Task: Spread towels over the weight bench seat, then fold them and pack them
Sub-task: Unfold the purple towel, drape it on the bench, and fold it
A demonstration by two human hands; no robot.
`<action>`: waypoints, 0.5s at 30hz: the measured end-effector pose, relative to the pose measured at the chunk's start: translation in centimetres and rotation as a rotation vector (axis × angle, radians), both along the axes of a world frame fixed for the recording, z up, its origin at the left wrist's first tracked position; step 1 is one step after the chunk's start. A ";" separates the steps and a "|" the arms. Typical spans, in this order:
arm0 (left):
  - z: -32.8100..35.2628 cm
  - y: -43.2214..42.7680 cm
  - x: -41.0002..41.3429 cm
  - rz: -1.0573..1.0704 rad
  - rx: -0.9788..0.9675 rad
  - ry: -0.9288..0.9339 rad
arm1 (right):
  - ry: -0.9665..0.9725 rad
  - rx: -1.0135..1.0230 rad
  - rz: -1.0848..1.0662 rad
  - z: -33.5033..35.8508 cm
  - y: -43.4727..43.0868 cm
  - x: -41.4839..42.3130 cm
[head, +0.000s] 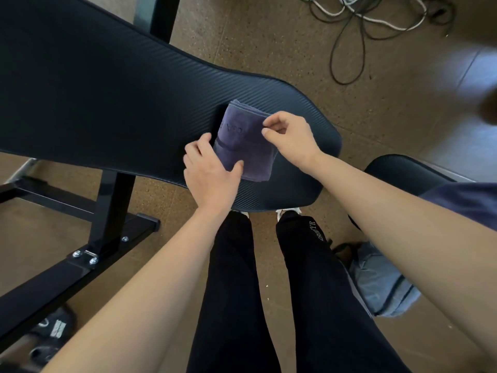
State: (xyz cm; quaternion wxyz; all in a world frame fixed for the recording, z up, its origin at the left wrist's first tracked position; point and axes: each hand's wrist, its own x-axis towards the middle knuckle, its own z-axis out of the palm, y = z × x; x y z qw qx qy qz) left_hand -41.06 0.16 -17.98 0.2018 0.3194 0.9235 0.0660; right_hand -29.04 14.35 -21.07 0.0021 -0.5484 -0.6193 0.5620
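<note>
Worktop (107, 90): black ribbed pad of the weight bench. Runs in from the upper left and narrows to a rounded end. Under the worktop: brown speckled floor (269, 49) and a black metal frame (113, 205), bolted at the foot. Close against the worktop's rounded end: two legs in black trousers (234, 278). Right of the worktop: a second black pad (403, 170) and, lower down, a pale blue fabric item (382, 286) on the floor. Beyond the worktop's far edge: loose cables (363, 22) in a tangle. Purple towel (242, 141): folded small, flat on the worktop near that rounded end, dark stripe and lettering face up. Left grip (212, 173): clamped on the towel's left edge, thumb on top, fingers curled at the side. Right grip (290, 135): pinching the towel's right edge near its far corner between thumb and forefinger, other fingers curled above the worktop.
</note>
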 end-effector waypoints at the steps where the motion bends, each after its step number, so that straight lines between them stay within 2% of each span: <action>1: -0.2 -0.1 0.1 -0.024 -0.042 0.001 | 0.015 -0.061 -0.008 -0.1 0.1 -0.3; 6: -1.2 -0.1 0.7 -0.104 -0.073 0.003 | 0.080 -0.259 -0.068 0.4 0.6 -0.5; 10: -1.2 -0.3 0.4 -0.101 0.145 -0.009 | 0.066 -0.431 -0.124 1.0 1.0 0.1; 13: -0.9 0.1 -0.5 -0.272 0.324 0.128 | 0.106 -0.601 -0.223 1.1 1.1 0.4; 15: -0.8 0.5 -1.0 -0.414 0.407 0.199 | 0.166 -0.642 -0.243 1.1 1.0 0.5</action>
